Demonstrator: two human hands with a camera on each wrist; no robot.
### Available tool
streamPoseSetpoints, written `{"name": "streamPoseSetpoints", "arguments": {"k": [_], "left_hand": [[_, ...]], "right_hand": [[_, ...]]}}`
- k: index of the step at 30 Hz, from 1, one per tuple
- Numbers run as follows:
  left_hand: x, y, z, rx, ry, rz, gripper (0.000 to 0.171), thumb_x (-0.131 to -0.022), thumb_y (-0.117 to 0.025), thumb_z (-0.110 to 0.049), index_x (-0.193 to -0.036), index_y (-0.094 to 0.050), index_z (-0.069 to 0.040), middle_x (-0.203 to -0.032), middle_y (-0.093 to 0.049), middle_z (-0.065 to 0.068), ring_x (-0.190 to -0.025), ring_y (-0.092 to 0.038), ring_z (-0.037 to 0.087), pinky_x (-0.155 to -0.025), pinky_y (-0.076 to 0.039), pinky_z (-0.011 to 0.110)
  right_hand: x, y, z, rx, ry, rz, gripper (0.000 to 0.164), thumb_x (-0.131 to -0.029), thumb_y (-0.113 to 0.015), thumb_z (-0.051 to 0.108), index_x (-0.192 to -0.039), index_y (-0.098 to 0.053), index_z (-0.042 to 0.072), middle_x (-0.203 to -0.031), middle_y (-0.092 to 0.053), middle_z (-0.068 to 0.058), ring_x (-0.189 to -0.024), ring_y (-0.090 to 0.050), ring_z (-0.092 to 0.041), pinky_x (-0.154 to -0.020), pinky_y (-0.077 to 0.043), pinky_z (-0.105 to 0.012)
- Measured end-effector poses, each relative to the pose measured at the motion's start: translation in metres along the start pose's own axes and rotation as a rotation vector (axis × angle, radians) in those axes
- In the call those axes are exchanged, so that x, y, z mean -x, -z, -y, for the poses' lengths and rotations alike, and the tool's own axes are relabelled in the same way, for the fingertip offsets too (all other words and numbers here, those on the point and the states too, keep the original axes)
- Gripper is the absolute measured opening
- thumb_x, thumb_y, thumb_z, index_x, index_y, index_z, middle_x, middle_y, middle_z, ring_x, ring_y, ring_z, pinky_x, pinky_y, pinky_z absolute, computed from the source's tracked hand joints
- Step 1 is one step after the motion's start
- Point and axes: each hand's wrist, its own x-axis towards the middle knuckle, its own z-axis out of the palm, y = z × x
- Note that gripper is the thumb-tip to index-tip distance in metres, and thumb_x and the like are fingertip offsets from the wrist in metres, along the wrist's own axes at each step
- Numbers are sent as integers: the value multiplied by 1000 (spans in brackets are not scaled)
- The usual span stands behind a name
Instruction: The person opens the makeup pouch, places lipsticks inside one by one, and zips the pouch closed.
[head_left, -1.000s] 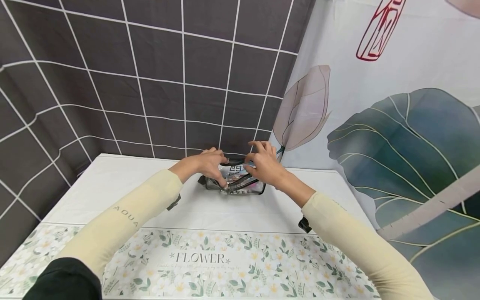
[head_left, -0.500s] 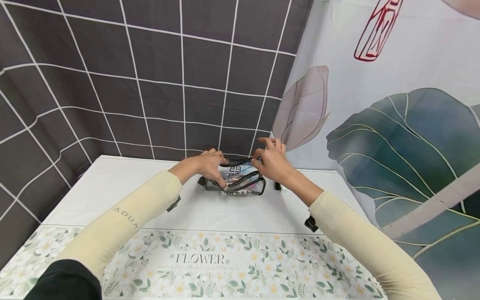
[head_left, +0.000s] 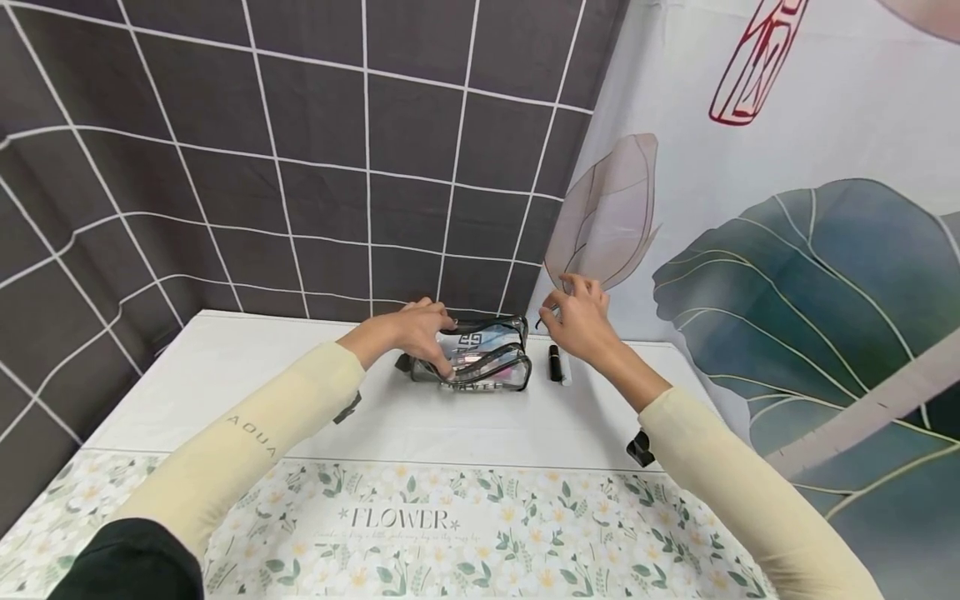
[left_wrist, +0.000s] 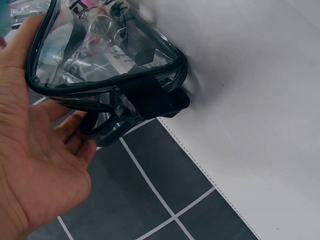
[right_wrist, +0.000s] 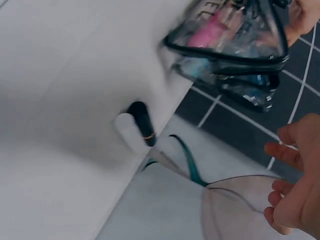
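Note:
A clear cosmetic pouch (head_left: 480, 358) with black trim lies on the white table, its zipped mouth gaping. Small packets and tubes show through its plastic. My left hand (head_left: 420, 333) grips the pouch's left end, thumb at the near rim and fingers at the far rim. In the left wrist view, a black strap tab (left_wrist: 150, 97) sticks out at that end. My right hand (head_left: 581, 321) hovers right of the pouch with loosely bent fingers and nothing in them. Just below it are a black tube (right_wrist: 142, 122) with a gold band and a white tube (right_wrist: 129, 131), side by side.
The white table (head_left: 300, 408) backs onto a dark grid-patterned cloth (head_left: 300, 183) and a leaf-printed cloth (head_left: 795, 275) at right. A flower-print strip (head_left: 420, 533) runs along the near side.
My right hand has let go of the pouch's right side and moved right, uncovering the black and white tubes. My left hand has stayed on the pouch.

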Motion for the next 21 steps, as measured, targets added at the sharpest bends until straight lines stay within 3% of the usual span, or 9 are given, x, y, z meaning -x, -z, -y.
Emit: {"name": "streamPoseSetpoints", "arguments": {"k": [7,11,16,21], "left_hand": [[0,1,0,3,0,1,100,-86,-87,-58,-166,-55,-7,-170,-49,18,-140,-44,32,-125,-41,51],[0,0,0,3,1,2,99,-87,-87,-57,-166,-55,-7,-171,-48,18,-141,-44,32,-125,-40,51],[0,1,-1,2,-3,7,100,-87,-86,-59,-167,-55,-7,-170,-49,18,-143,-44,33,-125,-40,51],[-1,0,1,-5,-7,3,101,-87,-86,-60,-167,-55,-7,-169,-50,17,-141,-44,33,-124,-40,50]], "right_hand": [[10,-11,-21,50,-58,50,29,-110,-58,18,-109,-80,-1,-171,-42,-37,-150,-34,-58,-117,-28,-73],[17,-20,-30,116,-78,151,32,-109,-57,17,-91,-77,2,-169,-46,-38,-153,-33,-61,-118,-28,-74],[25,-30,-38,170,-135,282,41,-108,-58,17,-68,-62,10,-165,-50,-38,-152,-34,-63,-118,-30,-74],[30,-35,-42,194,-174,353,42,-107,-61,19,-66,-59,11,-136,-63,-32,-138,-39,-58,-111,-32,-69]]}}
